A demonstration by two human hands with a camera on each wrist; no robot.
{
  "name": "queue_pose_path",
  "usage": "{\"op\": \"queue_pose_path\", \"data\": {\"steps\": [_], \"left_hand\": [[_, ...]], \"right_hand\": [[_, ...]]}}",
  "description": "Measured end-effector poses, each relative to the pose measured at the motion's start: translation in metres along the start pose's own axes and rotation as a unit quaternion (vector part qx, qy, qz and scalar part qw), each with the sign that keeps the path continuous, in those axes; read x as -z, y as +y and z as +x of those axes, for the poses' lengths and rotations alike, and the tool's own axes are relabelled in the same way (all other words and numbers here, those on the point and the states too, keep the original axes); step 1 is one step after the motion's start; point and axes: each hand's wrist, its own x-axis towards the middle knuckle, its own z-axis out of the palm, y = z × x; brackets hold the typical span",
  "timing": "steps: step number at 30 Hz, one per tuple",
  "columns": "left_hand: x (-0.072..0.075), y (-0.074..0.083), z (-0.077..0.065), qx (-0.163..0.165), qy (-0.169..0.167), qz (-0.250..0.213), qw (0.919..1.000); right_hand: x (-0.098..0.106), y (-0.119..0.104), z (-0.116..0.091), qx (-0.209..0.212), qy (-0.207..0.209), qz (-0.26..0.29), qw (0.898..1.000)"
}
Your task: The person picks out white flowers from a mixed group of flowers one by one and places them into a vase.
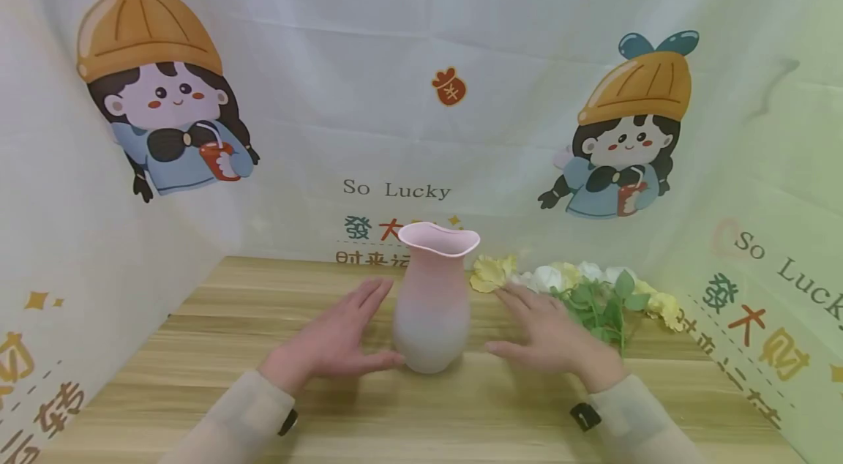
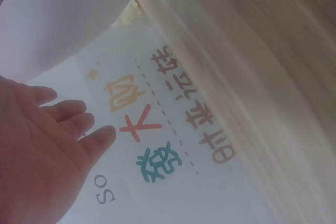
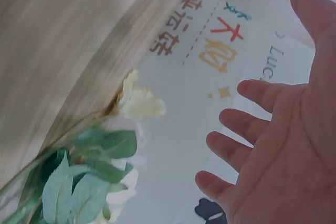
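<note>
A vase (image 1: 431, 310), pink at its wavy rim and fading to pale grey below, stands upright on the wooden table. Left of it is my left hand (image 1: 336, 336), fingers extended and thumb tip right at the vase's lower side in the head view. My right hand (image 1: 549, 336) is on the other side, fingers spread, with a gap between its thumb and the vase. In the left wrist view the vase's pale side (image 2: 63, 19) curves above the left hand (image 2: 47, 150). The right wrist view shows the right palm (image 3: 289, 150) holding nothing.
Yellow and white flowers (image 1: 546, 277) with green leaves (image 1: 602, 310) lie at the table's back right, close behind my right hand. A printed cloth (image 1: 316, 120) with cartoon figures and lettering hangs around the wooden table (image 1: 197, 347) at the back and sides.
</note>
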Motion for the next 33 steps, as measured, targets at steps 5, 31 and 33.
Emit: {"op": "queue_pose_path", "data": {"steps": [5, 31, 33], "left_hand": [[-0.003, 0.002, 0.007, 0.021, 0.007, -0.048, 0.9986], [-0.010, 0.017, 0.044, 0.000, 0.031, -0.212, 0.9769], [-0.011, 0.017, 0.043, -0.001, 0.026, -0.217, 0.9758]], "right_hand": [[0.007, 0.016, -0.004, -0.036, -0.008, 0.024, 0.999], [0.026, 0.094, -0.041, -0.239, -0.102, 0.060, 0.964], [0.029, 0.094, -0.041, -0.238, -0.093, 0.060, 0.965]]}}
